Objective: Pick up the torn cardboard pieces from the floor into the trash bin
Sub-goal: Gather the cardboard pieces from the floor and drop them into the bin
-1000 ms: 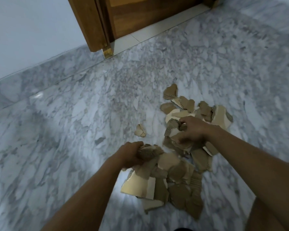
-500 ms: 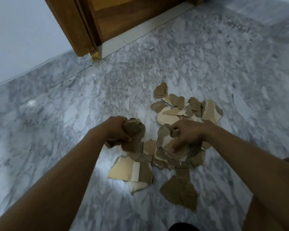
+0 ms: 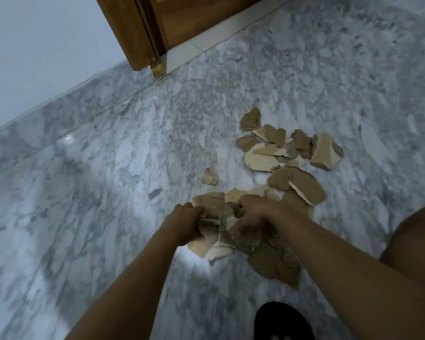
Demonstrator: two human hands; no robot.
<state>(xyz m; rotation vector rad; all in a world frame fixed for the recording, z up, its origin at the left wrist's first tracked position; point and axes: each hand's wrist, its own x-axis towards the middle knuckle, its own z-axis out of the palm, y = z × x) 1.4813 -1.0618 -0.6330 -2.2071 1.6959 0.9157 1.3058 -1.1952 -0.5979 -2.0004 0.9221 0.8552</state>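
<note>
Torn brown and tan cardboard pieces lie in a loose heap on the grey marble floor (image 3: 96,192). My left hand (image 3: 185,223) grips a bunch of pieces (image 3: 212,209) at the near left of the heap. My right hand (image 3: 253,217) grips pieces right beside it, and the two hands press the bunch together between them. More scraps (image 3: 275,261) lie under and in front of my hands. A farther group (image 3: 290,148) lies beyond, with one small scrap (image 3: 210,177) apart on the left. No trash bin is in view.
A wooden door and frame (image 3: 142,30) stand at the top, next to a pale wall (image 3: 35,57) along the left. My knee (image 3: 412,244) is at the right edge and a dark shoe (image 3: 282,320) at the bottom.
Both hands have come together over the near part of the heap, bunching pieces between them. The view has shifted, so the farther pieces now lie bare beyond my hands.
</note>
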